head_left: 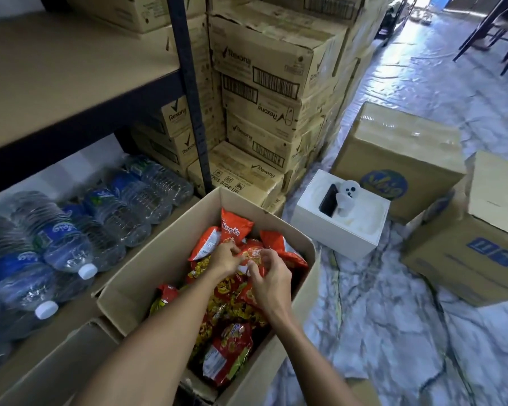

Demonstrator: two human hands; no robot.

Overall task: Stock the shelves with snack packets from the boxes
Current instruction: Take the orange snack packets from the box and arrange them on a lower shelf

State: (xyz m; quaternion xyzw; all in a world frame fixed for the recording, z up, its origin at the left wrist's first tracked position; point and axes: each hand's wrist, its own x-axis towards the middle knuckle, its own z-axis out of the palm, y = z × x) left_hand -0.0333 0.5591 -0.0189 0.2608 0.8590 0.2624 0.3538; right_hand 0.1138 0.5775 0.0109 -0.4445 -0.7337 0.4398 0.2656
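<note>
Head view: your left hand (225,257) and right hand (272,281) both pinch one orange packet (254,254) inside the box (147,276), fingers curled on its crinkled top. Your hands hide its long axis. More packets (229,350) fill the box around it, one standing upright at the far wall. Left of the box, bottles (71,244) lie on their sides, caps toward you, under a shelf (56,68). Behind the box stand stacked cartons (261,83). Right of it, a white box (335,230) sits on open floor (393,317).
</note>
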